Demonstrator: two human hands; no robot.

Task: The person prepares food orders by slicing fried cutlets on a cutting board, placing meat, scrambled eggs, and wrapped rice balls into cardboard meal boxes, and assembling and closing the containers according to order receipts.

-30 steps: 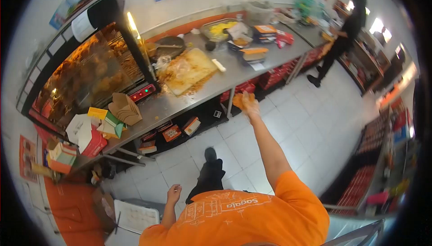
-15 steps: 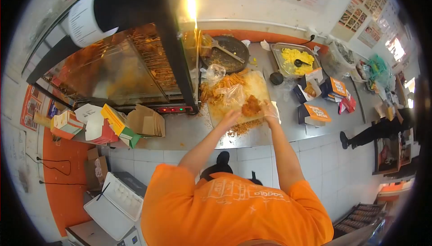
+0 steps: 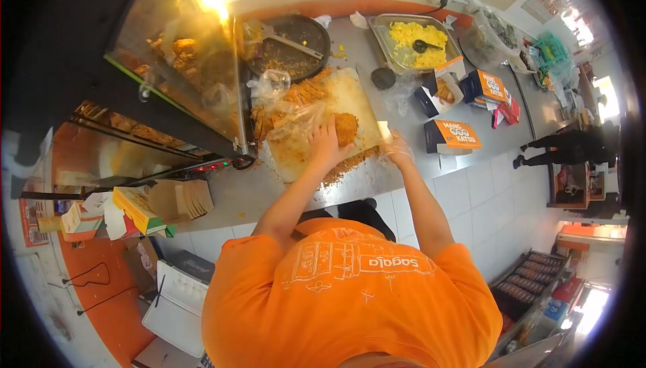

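A breaded fried cutlet lies on the pale cutting board. My left hand rests against the cutlet's left side, fingers stretched out. Just off the board's right edge, my right hand is in a clear plastic glove and closed. A short white piece sticks out above its fingers; the rest of it is hidden, so its kind is unclear. Left of the cutlet, crumpled clear plastic covers part of a pile of sliced fried cutlet. Loose crumbs line the board's near edge.
Behind the board stands a round dark pan with tongs across it. A metal tray of yellow food has a black scoop in it. Printed boxes stand at right. A lit glass warming cabinet borders the left side.
My left hand has come up against the cutlet. The right hand has shifted off the cutlet to beyond the board's right edge. The camera view has also turned.
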